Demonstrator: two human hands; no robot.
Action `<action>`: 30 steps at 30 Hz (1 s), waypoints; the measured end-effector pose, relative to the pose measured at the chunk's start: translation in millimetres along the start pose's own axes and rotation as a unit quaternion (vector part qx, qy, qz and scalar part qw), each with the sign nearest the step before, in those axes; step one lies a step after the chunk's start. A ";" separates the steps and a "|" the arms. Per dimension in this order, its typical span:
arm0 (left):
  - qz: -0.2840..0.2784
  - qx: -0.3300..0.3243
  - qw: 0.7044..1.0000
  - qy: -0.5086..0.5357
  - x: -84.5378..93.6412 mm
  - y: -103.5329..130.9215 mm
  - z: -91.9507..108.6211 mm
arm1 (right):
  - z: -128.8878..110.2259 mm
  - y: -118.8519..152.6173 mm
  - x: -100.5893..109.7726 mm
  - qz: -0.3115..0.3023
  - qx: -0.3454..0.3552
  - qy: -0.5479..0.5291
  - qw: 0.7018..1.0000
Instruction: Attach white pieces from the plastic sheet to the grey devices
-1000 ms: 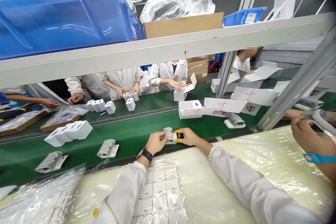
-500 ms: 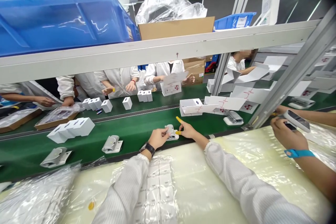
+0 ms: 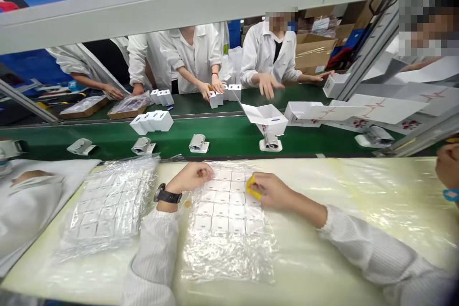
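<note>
1. Boxes (image 3: 219,224), small and white, sit in rows inside a clear bag (image 3: 229,263). The bag lies flat in the near middle of a pale yellow table (image 3: 308,263).
2. The left hand (image 3: 191,177) is at the far left corner of this bag. Its fingers are curled in, close together. I cannot tell if they pinch the plastic.
3. The right hand (image 3: 274,190) is at the right side of the same bag. It has yellow covers (image 3: 255,194) on its thumb and a finger. Those two bend toward each other, with a narrow space between. I cannot tell if they grip the bag.
4. A black watch (image 3: 168,196) is on the left wrist.
5. A little yellow dot (image 3: 187,204) is just left of the bag. Farther left is another clear bag of white boxes (image 3: 107,205).
6. On the far side of the table is a green belt (image 3: 236,146). Gray rolled things (image 3: 199,143) sit apart in a line on it.
7. An open white box (image 3: 274,122) stands on the belt, to the right.
8. On the far side, people (image 3: 193,52) wear white coats.
</note>
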State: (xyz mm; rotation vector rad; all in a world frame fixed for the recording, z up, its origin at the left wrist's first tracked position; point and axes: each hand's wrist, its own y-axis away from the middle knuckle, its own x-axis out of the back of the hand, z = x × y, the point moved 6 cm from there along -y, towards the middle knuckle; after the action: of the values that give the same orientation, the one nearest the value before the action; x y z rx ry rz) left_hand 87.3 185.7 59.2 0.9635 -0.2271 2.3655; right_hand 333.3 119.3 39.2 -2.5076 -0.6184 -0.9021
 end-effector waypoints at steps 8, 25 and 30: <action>-0.005 0.004 0.999 -0.031 -7.8 28.5 -14.0 | -35.5 -75.0 -60.7 -0.028 0.034 -0.019 0.999; 0.043 0.011 0.991 -0.129 -17.1 37.8 -28.0 | -6.3 -150.2 -78.0 -0.193 0.022 0.031 0.980; 0.010 0.027 0.992 -0.122 -19.1 35.6 -31.8 | -6.8 -152.2 -68.9 -0.234 0.019 -0.023 0.972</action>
State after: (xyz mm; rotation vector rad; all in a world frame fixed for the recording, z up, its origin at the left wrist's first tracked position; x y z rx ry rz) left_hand 59.6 159.2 25.0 1.2823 -0.2686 2.2801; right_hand 201.8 222.3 31.2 -2.3919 -1.2657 -0.9750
